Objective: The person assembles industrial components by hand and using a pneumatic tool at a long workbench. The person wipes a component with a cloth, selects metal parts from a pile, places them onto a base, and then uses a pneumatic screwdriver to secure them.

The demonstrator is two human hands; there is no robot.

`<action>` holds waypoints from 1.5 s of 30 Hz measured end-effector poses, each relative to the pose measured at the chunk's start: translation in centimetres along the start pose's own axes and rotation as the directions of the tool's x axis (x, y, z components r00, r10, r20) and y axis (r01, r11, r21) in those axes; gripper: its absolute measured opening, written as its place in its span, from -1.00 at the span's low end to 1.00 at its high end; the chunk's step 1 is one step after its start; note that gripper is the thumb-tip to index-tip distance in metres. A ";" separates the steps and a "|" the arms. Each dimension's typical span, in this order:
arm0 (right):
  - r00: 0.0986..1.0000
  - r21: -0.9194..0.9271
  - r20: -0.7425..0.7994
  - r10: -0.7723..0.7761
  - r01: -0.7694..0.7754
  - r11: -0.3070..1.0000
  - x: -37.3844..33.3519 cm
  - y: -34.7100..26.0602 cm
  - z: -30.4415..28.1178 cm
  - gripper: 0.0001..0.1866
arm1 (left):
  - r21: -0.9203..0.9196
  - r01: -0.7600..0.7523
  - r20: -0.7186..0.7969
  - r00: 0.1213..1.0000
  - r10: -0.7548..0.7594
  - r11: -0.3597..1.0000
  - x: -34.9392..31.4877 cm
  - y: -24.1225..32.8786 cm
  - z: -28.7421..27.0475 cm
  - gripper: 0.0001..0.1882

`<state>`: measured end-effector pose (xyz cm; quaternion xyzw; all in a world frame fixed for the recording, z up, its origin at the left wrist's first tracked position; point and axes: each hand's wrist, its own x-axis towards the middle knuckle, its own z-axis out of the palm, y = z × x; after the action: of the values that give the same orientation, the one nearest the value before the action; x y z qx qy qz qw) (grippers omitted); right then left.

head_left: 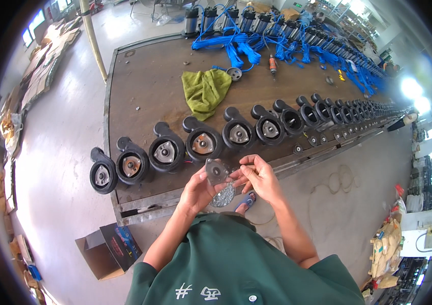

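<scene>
My left hand (197, 192) grips a dark grey, three-cornered metal plate (217, 172) with a round raised centre, held up in front of my body. Beside its right edge, my right hand (260, 179) has thumb and fingers pinched together; whatever is between them is too small to make out. Just below the hands, partly covered by them, is a round heap of small shiny metal pieces (222, 197). Beyond the hands runs a row of black round pump housings (204, 145), several with a metal plate in the middle, some silvery and some brownish.
On the brown workbench (150, 86) lie a green cloth (204, 92), a metal ring-shaped part (234, 74) and an orange power tool (273, 66). Metal motors (191, 21) with blue cable coils (233, 48) line the far side. An open cardboard box (109, 250) stands on the floor at left.
</scene>
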<state>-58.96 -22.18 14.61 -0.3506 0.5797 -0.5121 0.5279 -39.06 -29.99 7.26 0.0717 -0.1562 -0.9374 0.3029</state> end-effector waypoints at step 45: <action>0.763 -0.926 -0.096 -0.640 0.168 0.339 4.2 -4.6 -14.9 -0.33 | 0.409 0.266 -0.165 0.962 -0.216 0.873 4.8 -4.4 0.4 -0.66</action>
<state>-74.84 -23.90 16.77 -0.5783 0.7497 -0.3204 -0.0302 -45.44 -29.30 6.00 0.2088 -0.3299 -0.9050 0.1691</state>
